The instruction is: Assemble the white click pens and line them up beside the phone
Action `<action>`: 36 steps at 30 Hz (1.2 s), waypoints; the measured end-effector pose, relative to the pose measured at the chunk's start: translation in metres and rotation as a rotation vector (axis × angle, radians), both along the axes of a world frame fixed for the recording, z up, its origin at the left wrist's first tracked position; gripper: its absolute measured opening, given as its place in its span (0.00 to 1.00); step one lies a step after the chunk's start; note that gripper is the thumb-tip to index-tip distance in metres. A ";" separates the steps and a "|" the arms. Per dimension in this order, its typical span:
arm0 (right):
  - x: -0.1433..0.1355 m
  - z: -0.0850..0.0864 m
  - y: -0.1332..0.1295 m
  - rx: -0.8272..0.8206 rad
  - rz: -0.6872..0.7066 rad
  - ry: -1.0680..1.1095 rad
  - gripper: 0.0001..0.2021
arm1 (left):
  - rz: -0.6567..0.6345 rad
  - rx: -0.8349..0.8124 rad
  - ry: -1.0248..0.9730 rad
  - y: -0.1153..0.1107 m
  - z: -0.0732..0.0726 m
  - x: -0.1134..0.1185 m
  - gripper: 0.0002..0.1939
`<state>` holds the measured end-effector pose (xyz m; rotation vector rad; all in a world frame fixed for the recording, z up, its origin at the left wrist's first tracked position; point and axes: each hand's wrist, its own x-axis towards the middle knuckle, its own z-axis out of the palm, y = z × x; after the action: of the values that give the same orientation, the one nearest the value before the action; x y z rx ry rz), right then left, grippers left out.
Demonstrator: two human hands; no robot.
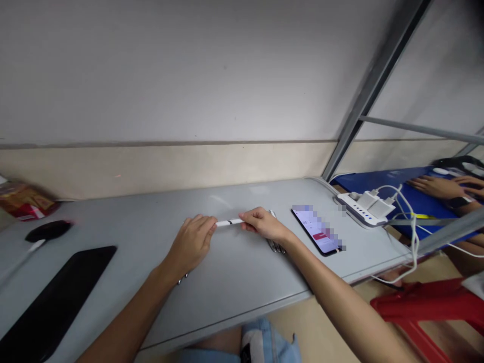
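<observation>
A slim white pen [224, 223] with a dark band near its middle is held level just above the grey table. My left hand [193, 241] is closed around its left end. The right end is pinched between the thumb and fingers of my right hand [262, 223]. Metal fork tines [277, 246] show beneath my right wrist, the rest of that cutlery being hidden. Small shiny metal tips [183, 278] stick out under my left wrist; what they belong to is covered.
Right of my hands lie a phone [316, 229] with its screen lit and a white power strip [363, 207] with plugs and cables. A black mat [56, 302], a black mouse [48, 231] and a red packet [28, 200] are at left. Another person's hands [434, 186] rest on the blue table.
</observation>
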<state>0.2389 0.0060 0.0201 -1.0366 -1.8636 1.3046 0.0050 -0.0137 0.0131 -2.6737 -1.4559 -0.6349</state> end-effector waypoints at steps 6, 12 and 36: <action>-0.003 0.004 -0.007 0.397 -0.066 -0.127 0.17 | 0.064 -0.071 -0.090 0.000 0.002 -0.003 0.14; -0.004 0.005 -0.008 0.562 -0.119 -0.073 0.12 | 0.039 -0.183 -0.185 0.002 -0.002 -0.003 0.15; 0.000 -0.006 0.002 0.324 -0.140 -0.104 0.10 | 0.057 -0.096 -0.082 0.001 0.000 -0.002 0.13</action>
<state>0.2387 0.0077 0.0140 -1.0539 -1.9593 0.8470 0.0033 -0.0130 0.0131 -2.6959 -1.6168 -0.6961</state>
